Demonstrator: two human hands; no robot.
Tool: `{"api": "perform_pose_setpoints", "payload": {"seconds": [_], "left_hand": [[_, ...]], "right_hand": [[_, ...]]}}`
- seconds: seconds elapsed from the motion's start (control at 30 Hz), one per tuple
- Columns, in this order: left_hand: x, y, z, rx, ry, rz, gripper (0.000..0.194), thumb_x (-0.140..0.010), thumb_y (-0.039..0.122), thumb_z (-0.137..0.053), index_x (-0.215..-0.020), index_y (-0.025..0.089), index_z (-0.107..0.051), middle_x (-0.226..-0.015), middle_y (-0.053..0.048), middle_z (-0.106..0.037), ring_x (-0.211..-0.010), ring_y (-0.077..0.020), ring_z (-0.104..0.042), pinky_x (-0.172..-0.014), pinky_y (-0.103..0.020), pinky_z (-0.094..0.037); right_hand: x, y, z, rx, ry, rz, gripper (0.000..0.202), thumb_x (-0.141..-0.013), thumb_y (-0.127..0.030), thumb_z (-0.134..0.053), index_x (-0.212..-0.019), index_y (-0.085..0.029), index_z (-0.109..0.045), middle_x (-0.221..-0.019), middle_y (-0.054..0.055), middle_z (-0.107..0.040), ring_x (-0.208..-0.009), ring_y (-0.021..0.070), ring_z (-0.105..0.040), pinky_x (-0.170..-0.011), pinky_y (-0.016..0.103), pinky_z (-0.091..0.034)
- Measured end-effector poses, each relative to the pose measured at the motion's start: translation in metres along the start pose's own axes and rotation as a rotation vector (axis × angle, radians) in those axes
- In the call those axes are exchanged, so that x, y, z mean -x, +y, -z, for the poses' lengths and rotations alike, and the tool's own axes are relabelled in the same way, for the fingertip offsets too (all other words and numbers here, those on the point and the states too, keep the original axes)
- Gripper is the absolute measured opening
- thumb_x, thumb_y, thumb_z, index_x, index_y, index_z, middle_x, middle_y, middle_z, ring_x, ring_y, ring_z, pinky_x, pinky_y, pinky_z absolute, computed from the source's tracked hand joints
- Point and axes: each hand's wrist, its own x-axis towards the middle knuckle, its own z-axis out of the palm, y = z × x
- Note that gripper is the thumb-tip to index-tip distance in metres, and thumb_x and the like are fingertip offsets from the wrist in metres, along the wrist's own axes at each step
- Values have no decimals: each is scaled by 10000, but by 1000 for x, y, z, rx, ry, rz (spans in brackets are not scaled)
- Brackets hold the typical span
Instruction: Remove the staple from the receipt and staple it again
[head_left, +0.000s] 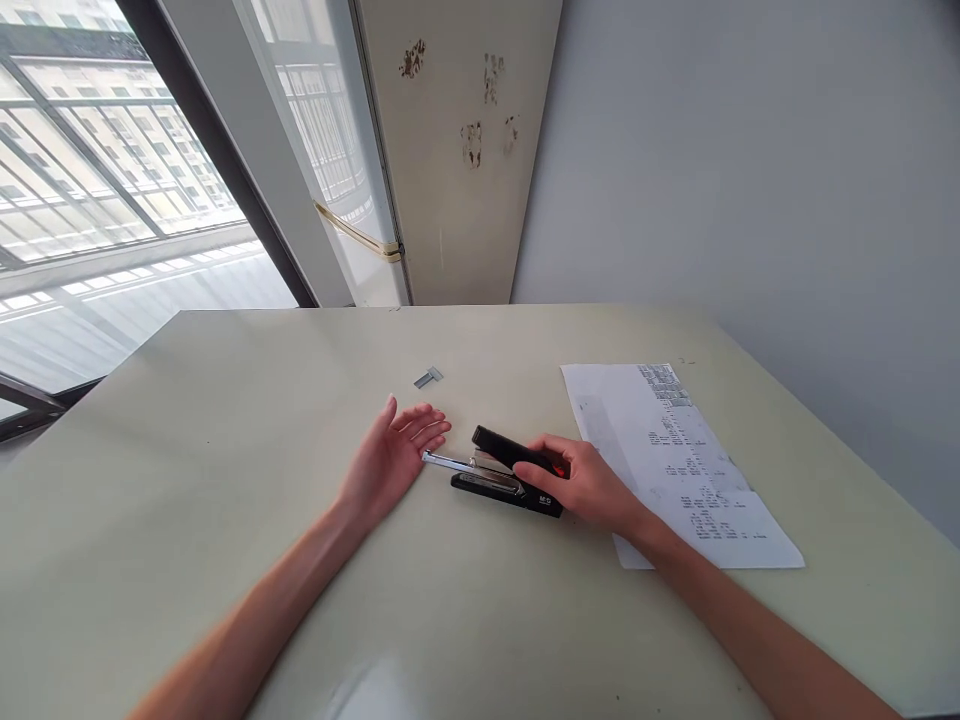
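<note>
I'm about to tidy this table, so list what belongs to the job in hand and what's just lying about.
In hand:
black stapler, opened, held by the right hand; left hand beside it
staple strips, probably, lying loose

Lying about:
printed paper, apparently, since neither hand grips it
refrigerator, just background

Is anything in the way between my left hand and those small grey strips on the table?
Nothing visible stands between your left hand and the small grey strips, which lie on the tabletop beyond it. The black stapler, in your right hand, sits to the right, off that path.
</note>
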Motion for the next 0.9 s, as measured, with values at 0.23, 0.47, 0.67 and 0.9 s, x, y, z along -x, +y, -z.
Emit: {"api": "perform_pose_setpoints", "payload": {"seconds": [0.23,0.47,0.67,0.9], "left_hand": [[6,-11,-16,385,108,207,328,-1063,387,-514,-1026,130,-715,-1096,-141,-739,-1069,-198,-744,-997,-305,-620],[14,-18,-25,547,114,299,306,-1071,263,-446,-1017,101,-700,-978,-119,-710,-937,-184,-744,-906,-300,-646],[16,-19,-26,519,74,285,267,-1044,219,-448,-1011,117,-693,-958,-109,-679,-903,-177,-710,-873,-293,-631],[10,-7,-13,457,9,162,254,-1004,306,-528,-928,115,-678,-799,-41,-521,-709,-150,-567,-686,-276,-564]], "right_hand": [[1,-12,-7,-399,-234,-238,576,-852,-718,-726,-1127,-214,-674,-810,23,-741,-598,175,-676,-388,237,-371],[0,-7,-5,-451,-296,-286,601,-905,-670,-703,-1274,-201,-628,-775,26,-748,-591,195,-723,-356,225,-394],[-1,-5,0,-497,-336,-314,599,-947,-617,-684,-1381,-221,-570,-781,27,-745,-569,186,-735,-347,201,-395],[2,-6,0,-485,-301,-199,577,-943,-629,-685,-1378,-260,-594,-1058,55,-719,-645,191,-778,-383,211,-447]]}}
